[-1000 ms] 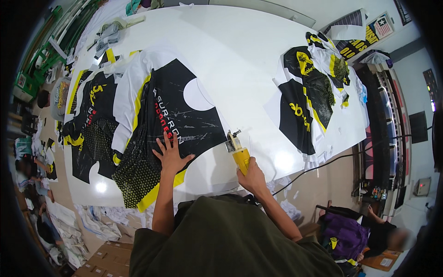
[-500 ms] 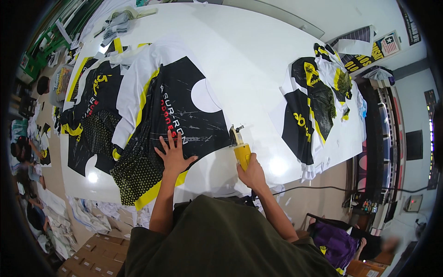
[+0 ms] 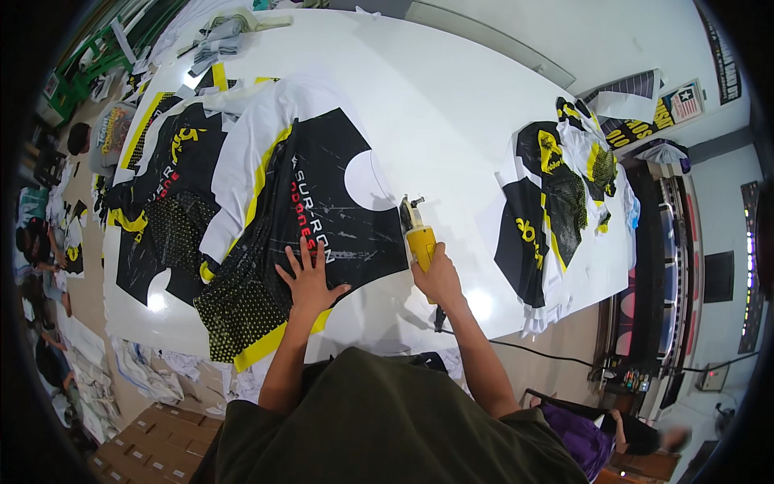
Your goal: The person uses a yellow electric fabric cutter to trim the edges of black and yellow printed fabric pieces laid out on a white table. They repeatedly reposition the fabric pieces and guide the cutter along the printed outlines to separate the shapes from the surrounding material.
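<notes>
My left hand point(image 3: 310, 282) lies flat with fingers spread on a black printed fabric panel point(image 3: 330, 185), pressing it against the white table. My right hand point(image 3: 437, 278) is wrapped round the yellow body of a handheld electric fabric cutter point(image 3: 421, 244). The cutter's metal head stands at the panel's right edge, beside the shoulder corner. A round white cutout shows at the panel's neck. Under and beside the panel lie a dotted black piece with a yellow border point(image 3: 242, 315) and a white strip edged in yellow.
Cut black, white and yellow pieces point(image 3: 552, 194) lie in a pile on the table point(image 3: 451, 121) at the right. More black pieces point(image 3: 173, 161) are heaped at the left. A black cable point(image 3: 548, 353) trails off right. Cardboard boxes point(image 3: 153, 444) and people are beyond the table's near side.
The cutter in my right hand has moved a little up along the panel's right edge. My left hand stays flat on the fabric; the whole view has shifted slightly.
</notes>
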Demonstrator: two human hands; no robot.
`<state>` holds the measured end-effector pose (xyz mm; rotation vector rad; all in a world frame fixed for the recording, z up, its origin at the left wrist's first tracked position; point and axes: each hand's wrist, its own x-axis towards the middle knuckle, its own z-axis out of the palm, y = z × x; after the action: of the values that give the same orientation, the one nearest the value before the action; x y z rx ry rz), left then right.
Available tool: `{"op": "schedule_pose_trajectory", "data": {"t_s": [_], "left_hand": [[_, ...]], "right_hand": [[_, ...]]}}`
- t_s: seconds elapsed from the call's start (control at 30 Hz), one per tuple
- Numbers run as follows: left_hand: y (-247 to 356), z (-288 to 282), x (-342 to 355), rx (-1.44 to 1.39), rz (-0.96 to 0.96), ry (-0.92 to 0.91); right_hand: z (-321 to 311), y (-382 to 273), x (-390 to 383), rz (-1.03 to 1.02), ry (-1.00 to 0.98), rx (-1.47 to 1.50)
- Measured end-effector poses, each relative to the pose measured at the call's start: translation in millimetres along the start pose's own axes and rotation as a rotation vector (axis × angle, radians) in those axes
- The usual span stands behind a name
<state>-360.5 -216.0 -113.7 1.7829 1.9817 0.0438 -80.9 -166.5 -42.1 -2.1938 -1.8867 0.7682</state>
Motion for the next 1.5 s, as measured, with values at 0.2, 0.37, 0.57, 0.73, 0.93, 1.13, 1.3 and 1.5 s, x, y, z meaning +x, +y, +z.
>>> {"op": "schedule_pose_trajectory", "data": {"t_s": [0.2, 0.37, 0.57, 0.73, 0.93, 1.13, 1.3, 1.5], "left_hand": [[0.7, 0.0, -1.3, -0.013, 0.008, 0.026], [-7.0, -9.4, -11.7, -0.054, 0.046, -0.003], [-30.6, -23.1, -83.5, 0.060, 0.102, -0.090], [2.8, -14.1, -70.6, -0.018, 0.139, 0.166], [24.3, -6.2, -42.7, 0.008, 0.178, -0.026], [16.2, -1.9, -44.4, -0.012, 0.193, -0.045], [15.4, -2.6, -44.4, -0.017, 0.188, -0.050], [13.8, -0.3, -43.0, -0.020, 0.189, -0.050]], "right_hand": [[-9.1, -15.6, 36.9, 0.005, -0.030, 0.004], [-16.1, -14.0, 51.8, -0.012, -0.040, 0.006], [-19.5, 34.4, -35.8, -0.007, -0.080, -0.025], [-15.2, 58.0, -101.5, 0.034, -0.174, -0.001], [-8.6, 45.2, -83.1, -0.055, -0.157, 0.016], [-2.3, 17.7, -28.7, -0.143, -0.096, -0.039], [-2.9, -3.9, 0.6, -0.151, -0.112, -0.054], [-3.9, -21.7, 25.8, -0.149, -0.123, -0.057]]}}
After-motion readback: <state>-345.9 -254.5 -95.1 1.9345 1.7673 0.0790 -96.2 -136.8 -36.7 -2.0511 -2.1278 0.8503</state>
